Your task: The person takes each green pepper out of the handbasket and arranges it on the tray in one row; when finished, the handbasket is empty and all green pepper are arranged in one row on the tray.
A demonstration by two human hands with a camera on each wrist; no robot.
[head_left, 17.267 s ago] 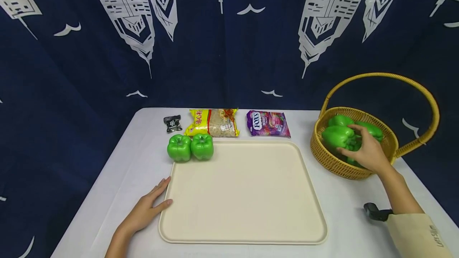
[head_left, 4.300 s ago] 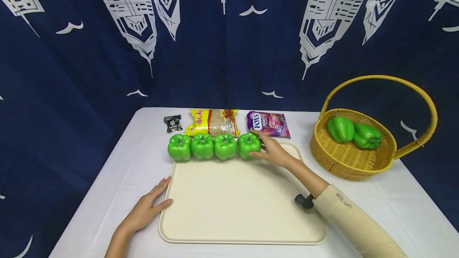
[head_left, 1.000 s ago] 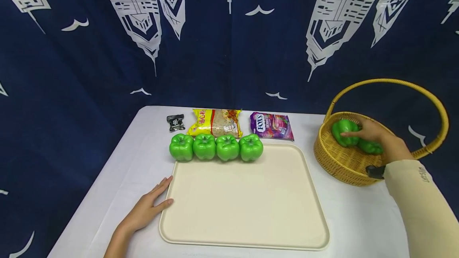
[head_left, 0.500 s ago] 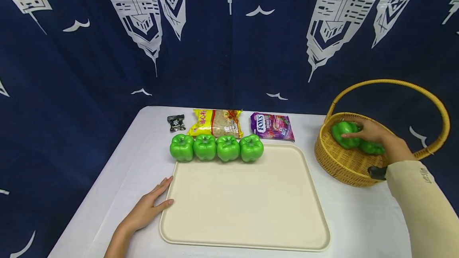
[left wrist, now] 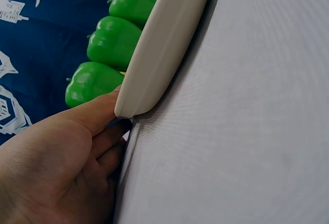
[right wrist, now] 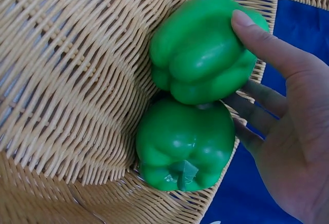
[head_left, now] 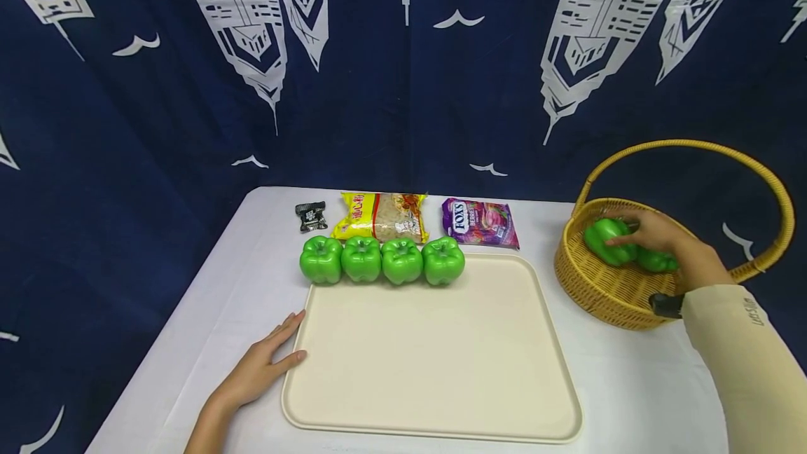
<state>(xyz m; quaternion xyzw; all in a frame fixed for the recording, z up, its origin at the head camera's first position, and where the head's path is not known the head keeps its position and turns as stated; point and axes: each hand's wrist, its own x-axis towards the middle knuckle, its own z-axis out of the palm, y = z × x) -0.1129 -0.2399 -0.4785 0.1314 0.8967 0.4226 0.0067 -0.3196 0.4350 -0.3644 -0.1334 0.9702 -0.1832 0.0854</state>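
Note:
In the head view my left hand (head_left: 255,370) lies with extended fingers against the left edge of a cream tray (head_left: 435,363). The left wrist view has the thumb touching the tray's rim (left wrist: 164,44). My right hand (head_left: 662,237) reaches into a wicker basket (head_left: 586,293) and grips a green bell pepper (head_left: 607,240). In the right wrist view its thumb presses on that pepper (right wrist: 205,49), the other fingers partly hidden behind. A second bell pepper (right wrist: 180,136) sits beside it in the basket. Several more bell peppers (head_left: 361,259) line the tray's far edge, side by side.
Behind the row lie a small black packet (head_left: 312,216), a yellow food bag (head_left: 383,217) and a purple Fox's bag (head_left: 480,223). The basket's tall handle (head_left: 687,143) arches above its rear. A dark blue patterned cloth (head_left: 403,90) hangs behind the white table (head_left: 208,286).
Two bell peppers have joined the row since the earliest frame. My right hand set one at its right end, then returned to the basket. The gripped pepper has tilted slightly; my left hand stays put.

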